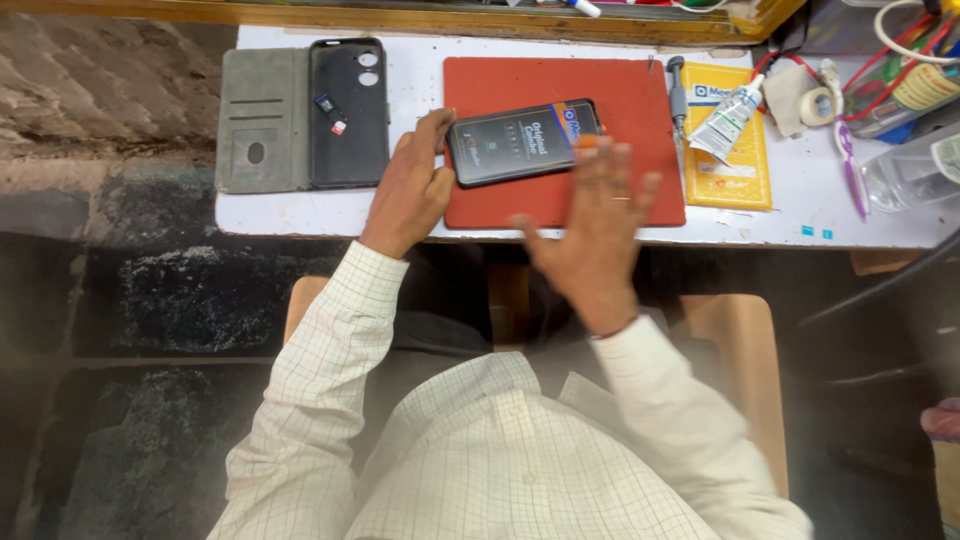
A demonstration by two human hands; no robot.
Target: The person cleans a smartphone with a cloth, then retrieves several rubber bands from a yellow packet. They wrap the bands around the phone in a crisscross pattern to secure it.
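A black smartphone (520,145) with a sticker film on its face lies tilted on a red mat (610,95) on the white table (800,200). My left hand (412,185) rests on the mat's left edge, thumb and fingers touching the phone's left end. Fingers spread, my right hand (598,225) hovers just right of and below the phone, its fingertips near an orange tab at the phone's right end. It holds nothing.
A grey flip case (300,115) lies open at the left, holding a small card. Right of the mat are a screwdriver (677,95), a yellow packet (740,170), a glue tube (728,118), a tape roll (815,105), a toothbrush (850,160) and a clear container (915,165).
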